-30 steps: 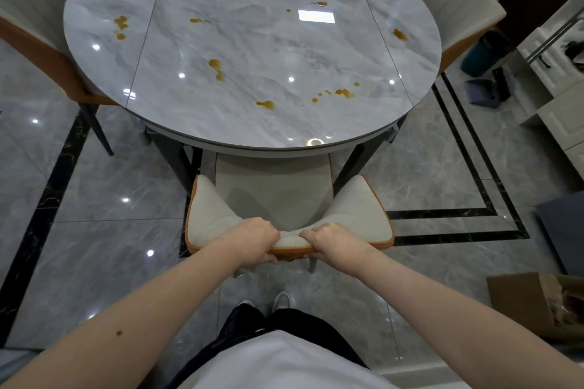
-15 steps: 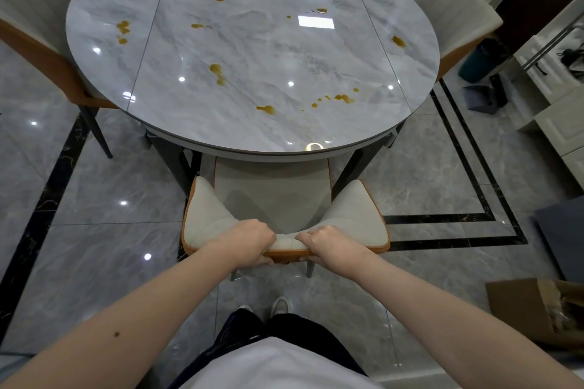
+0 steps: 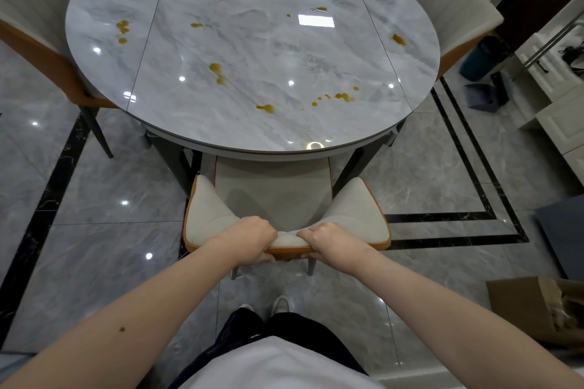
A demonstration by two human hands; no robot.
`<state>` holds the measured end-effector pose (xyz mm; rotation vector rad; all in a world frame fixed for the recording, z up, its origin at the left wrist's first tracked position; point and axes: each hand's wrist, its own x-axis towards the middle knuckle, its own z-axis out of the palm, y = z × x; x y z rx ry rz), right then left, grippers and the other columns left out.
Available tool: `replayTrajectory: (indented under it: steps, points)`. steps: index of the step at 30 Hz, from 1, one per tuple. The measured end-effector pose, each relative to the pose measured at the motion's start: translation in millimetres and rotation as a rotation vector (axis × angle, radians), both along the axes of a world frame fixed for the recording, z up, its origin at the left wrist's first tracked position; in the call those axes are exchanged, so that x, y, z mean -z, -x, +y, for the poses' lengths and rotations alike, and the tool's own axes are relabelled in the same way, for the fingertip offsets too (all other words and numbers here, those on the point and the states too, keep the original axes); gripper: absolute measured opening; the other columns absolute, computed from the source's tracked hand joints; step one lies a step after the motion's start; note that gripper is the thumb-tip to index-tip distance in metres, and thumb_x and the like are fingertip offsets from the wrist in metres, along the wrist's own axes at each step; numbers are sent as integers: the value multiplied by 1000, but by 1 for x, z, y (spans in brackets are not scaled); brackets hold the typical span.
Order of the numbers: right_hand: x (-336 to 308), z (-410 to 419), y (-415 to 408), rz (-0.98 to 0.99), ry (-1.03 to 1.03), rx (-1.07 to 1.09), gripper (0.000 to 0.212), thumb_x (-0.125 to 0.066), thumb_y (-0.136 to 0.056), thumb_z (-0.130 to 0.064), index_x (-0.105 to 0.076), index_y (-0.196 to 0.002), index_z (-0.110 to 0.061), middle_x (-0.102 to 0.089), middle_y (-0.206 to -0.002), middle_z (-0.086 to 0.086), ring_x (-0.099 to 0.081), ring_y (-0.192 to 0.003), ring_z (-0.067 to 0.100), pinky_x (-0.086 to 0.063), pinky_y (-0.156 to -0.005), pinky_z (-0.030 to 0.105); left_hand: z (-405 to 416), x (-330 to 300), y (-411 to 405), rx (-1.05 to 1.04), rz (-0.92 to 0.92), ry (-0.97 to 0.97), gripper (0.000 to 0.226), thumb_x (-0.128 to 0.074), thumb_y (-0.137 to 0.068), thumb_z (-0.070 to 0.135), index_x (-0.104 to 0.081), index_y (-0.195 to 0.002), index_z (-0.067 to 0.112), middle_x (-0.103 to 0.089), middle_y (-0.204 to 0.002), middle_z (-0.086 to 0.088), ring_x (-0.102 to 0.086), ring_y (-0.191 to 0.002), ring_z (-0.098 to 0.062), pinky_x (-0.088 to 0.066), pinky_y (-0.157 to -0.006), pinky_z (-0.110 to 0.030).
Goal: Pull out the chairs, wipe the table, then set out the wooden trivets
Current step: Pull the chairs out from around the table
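Left hand and right hand both clamped on the chair backrest top. Chair seat sits partly under the bench near edge. Brown stains dot the bench.

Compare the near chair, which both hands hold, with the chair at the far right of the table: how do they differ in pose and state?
The near chair is gripped at its backrest by the left hand and right hand; the far right chair is untouched. The near chair shows its seat, partly under the table; the far right chair shows only its backrest. Both are pale with orange edging.
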<state>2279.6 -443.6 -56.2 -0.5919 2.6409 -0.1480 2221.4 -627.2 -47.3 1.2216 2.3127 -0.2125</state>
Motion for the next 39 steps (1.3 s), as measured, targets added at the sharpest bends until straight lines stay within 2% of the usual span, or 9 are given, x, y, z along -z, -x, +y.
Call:
replayTrajectory:
  steps: [14,39]
  points:
    - [-2,10,9,1,17,-27,44,-52,-96,-34,-46,-136,-16,-64,-117,7,-60,-105,25,-48,-90,36,9,0,5,-26,15,-15,44,-54,-90,48,-59,-115,13,-64,-109,-7,-60,-99,-25,-46,-80,-32]
    - [-2,10,21,27,-36,-20,40,-54,-94,-37,-50,-127,-14,-65,-111,6,-61,-99,25,-49,-85,36,9,8,19,-68,19,-47,46,-57,-87,51,-60,-113,13,-65,-106,-6,-61,-97,-25,-49,-82,-34]
